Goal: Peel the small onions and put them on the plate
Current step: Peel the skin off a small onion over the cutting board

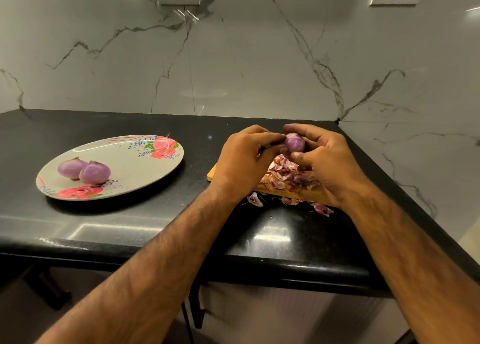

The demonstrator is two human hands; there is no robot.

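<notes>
Gripping a peeled onion point(294, 143) with right hand point(327, 160), thumb and fingers curled round it; pinching its left side with left hand point(244, 159). Held over peels point(283, 174) on the board point(301, 193), right. Two onions point(95, 172) touching on the plate point(130, 159), left.

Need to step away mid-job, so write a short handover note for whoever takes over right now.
Right hand: fingers and thumb grip the held onion above the wooden board.
Left hand: fingers pinch the same onion's left end.
Done: two peeled onions lie touching on the plate, left of the board. Peel pile on the board; a few scraps on the counter.
Left: finish the held onion, which looks mostly bare, and put it on the plate. No other unpeeled onions show; the hands hide part of the board.
</notes>
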